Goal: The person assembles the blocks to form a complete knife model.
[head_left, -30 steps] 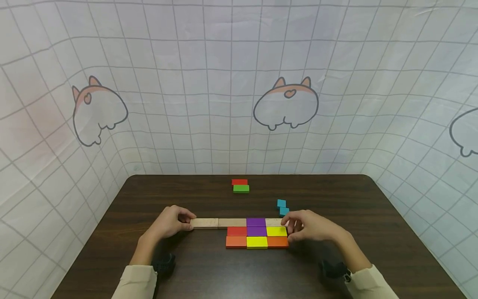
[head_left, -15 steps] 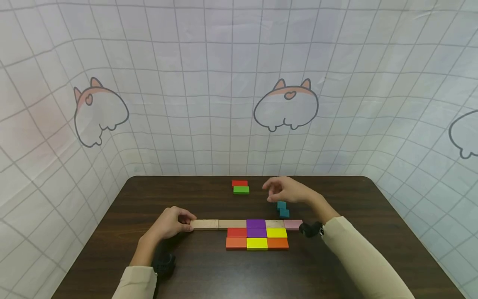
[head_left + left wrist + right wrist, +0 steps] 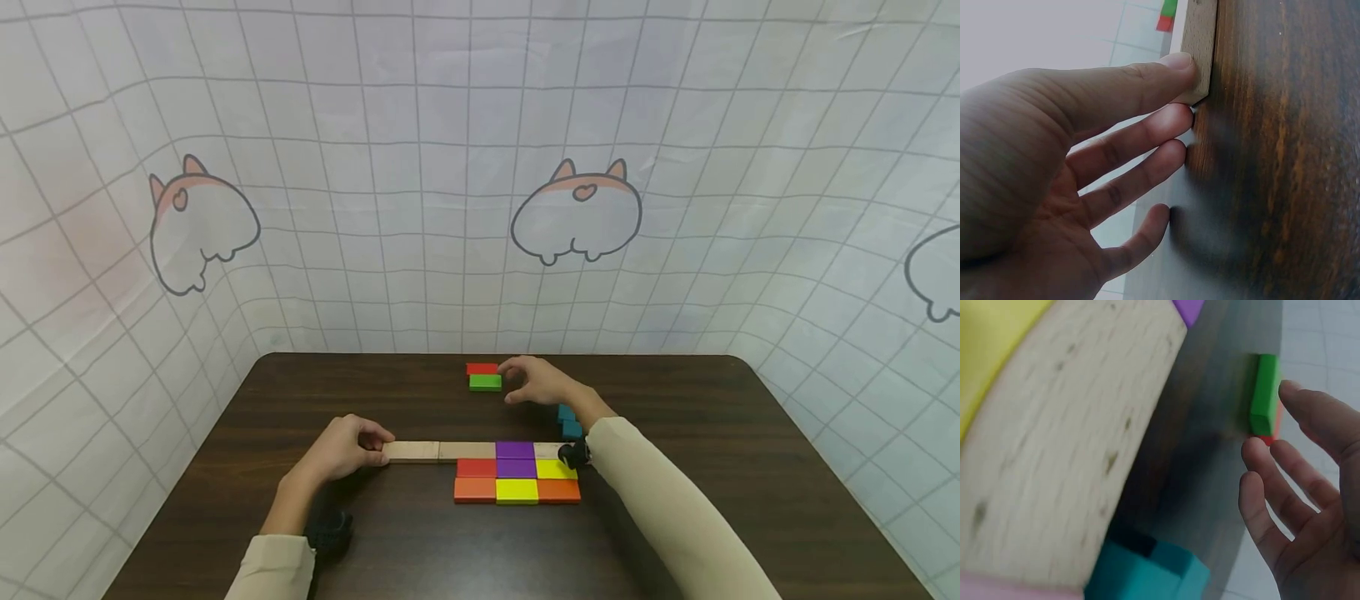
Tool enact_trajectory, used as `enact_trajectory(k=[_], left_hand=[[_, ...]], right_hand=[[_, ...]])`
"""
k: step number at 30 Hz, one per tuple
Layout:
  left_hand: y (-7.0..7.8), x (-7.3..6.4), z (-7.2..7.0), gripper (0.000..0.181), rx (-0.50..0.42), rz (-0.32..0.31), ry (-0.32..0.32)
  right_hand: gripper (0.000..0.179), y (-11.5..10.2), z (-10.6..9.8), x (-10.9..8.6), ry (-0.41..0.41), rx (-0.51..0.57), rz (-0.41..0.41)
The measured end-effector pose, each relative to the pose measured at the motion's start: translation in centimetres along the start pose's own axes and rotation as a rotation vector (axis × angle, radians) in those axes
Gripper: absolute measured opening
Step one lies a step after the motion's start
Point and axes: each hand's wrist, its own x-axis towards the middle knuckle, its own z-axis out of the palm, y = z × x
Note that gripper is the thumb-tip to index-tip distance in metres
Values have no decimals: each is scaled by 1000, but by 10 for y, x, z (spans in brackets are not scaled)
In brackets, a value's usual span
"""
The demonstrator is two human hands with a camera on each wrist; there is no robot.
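My left hand [image 3: 339, 448] pinches the left end of a plain wooden block [image 3: 412, 451] between thumb and forefinger. The left wrist view shows the thumb [image 3: 1175, 69] on the block's side, the other fingertips down at the table. That block begins a row with a second plain block [image 3: 467, 451], a purple block [image 3: 514, 450] and a paler wooden one. My right hand [image 3: 542, 382] reaches over the back of the table, fingers apart and loosely bent, holding nothing. Just left of its fingertips lie a green block [image 3: 486, 383] and a red block [image 3: 481, 368].
Below the row, red, purple, yellow and orange blocks [image 3: 517, 490] lie flat against each other. Two teal blocks [image 3: 571, 430] sit under the right forearm, partly hidden. A pink block [image 3: 1016, 592] edges into the right wrist view. A white cloth wall [image 3: 420, 250] stands behind the table.
My right hand has left the row's right end, moved away over the teal blocks, then left to beside the green and red blocks. My left hand has stayed put.
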Motion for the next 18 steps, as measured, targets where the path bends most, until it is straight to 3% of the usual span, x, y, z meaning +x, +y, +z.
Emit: enact_trajectory(k=[6,18], left_hand=[[0,0,-1,21,3,2,-4],[1,-2,-1,21,3,1,-1]], right_hand=[[46,2,7,13,31,-13,59],[33,0,13,27,66,-46,71]])
